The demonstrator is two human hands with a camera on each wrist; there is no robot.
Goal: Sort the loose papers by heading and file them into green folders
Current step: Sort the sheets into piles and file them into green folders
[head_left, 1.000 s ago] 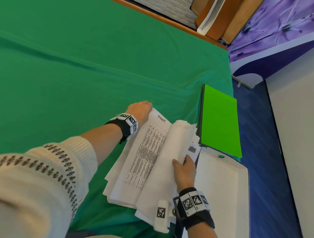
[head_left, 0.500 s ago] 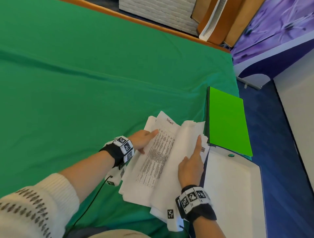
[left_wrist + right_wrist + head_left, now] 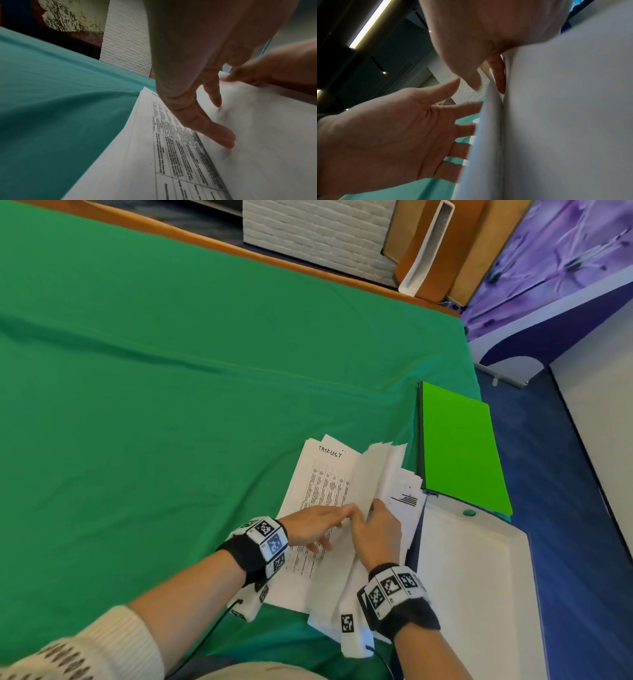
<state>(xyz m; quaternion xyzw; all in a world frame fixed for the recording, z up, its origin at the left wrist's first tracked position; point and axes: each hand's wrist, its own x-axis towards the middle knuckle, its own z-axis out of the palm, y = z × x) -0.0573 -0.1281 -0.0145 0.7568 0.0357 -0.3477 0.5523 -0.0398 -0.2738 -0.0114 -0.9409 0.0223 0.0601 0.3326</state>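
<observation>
Loose papers (image 3: 329,484): untidy white stack on green-covered counter (image 3: 171,388), near its right end; exposed sheet headed by hand "TASKLIST", printed table below.
Upper sheets (image 3: 380,470): lifted, fanned upright along stack's right side.
Left hand (image 3: 308,527): fingers straight, spread, tips touching printed sheet; grips nothing.
Right hand (image 3: 376,529): thumb and fingers pinching lifted sheets.
Green folders (image 3: 459,446): closed, flat, just right of stack.
White tray (image 3: 476,594): nearer than the folders, beside stack.
</observation>
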